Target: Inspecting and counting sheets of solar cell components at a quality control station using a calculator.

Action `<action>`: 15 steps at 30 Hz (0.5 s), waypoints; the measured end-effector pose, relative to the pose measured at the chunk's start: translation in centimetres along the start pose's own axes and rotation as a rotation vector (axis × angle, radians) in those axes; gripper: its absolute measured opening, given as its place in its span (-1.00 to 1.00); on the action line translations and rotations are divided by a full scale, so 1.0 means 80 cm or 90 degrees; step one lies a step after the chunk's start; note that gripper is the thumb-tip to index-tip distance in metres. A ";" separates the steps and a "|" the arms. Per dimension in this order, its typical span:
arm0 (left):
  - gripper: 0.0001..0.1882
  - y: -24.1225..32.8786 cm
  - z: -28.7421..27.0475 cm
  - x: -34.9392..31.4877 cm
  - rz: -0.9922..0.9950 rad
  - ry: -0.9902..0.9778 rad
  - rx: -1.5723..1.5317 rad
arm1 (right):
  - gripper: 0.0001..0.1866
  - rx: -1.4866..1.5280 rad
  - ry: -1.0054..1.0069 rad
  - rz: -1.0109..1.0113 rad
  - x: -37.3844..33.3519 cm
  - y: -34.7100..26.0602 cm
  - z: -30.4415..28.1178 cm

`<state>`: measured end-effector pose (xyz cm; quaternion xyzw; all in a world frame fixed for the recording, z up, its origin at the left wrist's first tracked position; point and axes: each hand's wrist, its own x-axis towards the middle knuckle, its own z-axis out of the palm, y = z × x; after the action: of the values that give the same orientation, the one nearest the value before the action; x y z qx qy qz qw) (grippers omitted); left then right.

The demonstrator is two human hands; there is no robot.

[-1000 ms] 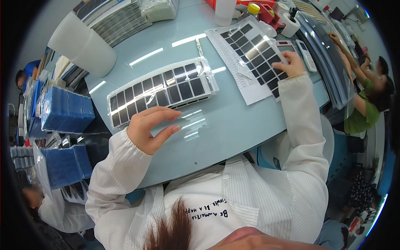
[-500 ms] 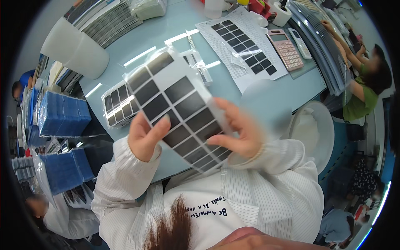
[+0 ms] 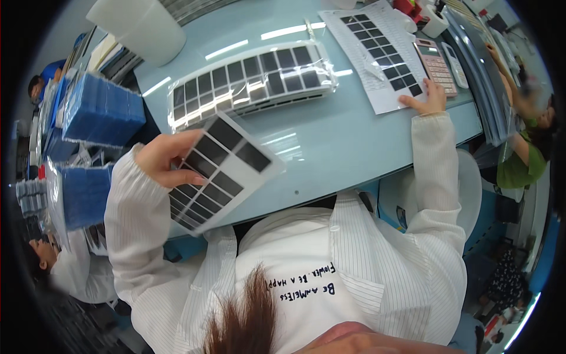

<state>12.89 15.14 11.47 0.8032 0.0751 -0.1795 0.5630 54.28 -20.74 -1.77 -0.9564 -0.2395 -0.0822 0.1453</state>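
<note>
My left hand (image 3: 168,158) is closed on a white sheet of dark rectangular labels (image 3: 227,168), its thumb lying across the front. The sheet tilts over the table's near left edge. At the right, my right hand (image 3: 429,99) reaches the near corner of another sheet of dark labels (image 3: 386,56), which lies on printed white paper (image 3: 348,50). Thumb and fingers of that hand are spread apart. Between the hands and farther back lies a long stack of similar label sheets (image 3: 250,82) in shiny clear plastic.
A pink calculator (image 3: 435,68) and a white handheld device (image 3: 455,66) lie beside my right hand. Grey folders (image 3: 480,76) line the right edge. A white roll (image 3: 138,29) stands back left; blue packs (image 3: 105,112) are stacked left. Other people sit around.
My right hand has let go of the held sheet and moved right, to the sheet on the printed paper. My left hand has carried its sheet left and lower, uncovering the plastic-wrapped stack.
</note>
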 end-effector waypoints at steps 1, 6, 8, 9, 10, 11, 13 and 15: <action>-0.29 -0.003 0.004 0.004 -0.045 -0.045 0.062 | 0.01 0.081 0.005 0.022 0.004 -0.008 0.001; -0.22 -0.056 0.032 0.061 -0.038 -0.086 0.198 | -0.01 0.193 -0.094 0.068 0.026 0.010 -0.006; -0.25 -0.040 0.047 0.079 -0.154 -0.063 0.183 | -0.02 0.208 -0.131 0.145 0.022 -0.010 -0.016; -0.30 -0.032 0.050 0.086 -0.207 -0.060 0.196 | -0.01 0.203 -0.137 0.172 0.019 -0.023 -0.020; -0.30 -0.026 0.055 0.087 -0.207 -0.060 0.192 | -0.01 0.201 -0.140 0.169 0.019 -0.023 -0.019; -0.26 -0.022 0.059 0.087 -0.159 -0.028 0.278 | -0.02 0.205 -0.148 0.180 0.020 -0.022 -0.019; -0.22 -0.029 0.061 0.085 -0.076 0.017 0.357 | -0.03 0.208 -0.156 0.189 0.019 -0.023 -0.020; -0.24 -0.040 0.076 0.070 0.015 0.108 0.464 | -0.05 0.223 -0.153 0.211 0.015 -0.030 -0.022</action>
<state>15.79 10.12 4.73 0.9637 0.0430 -0.1208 0.2340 54.04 -18.76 0.73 -0.9457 -0.1054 0.0999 0.2907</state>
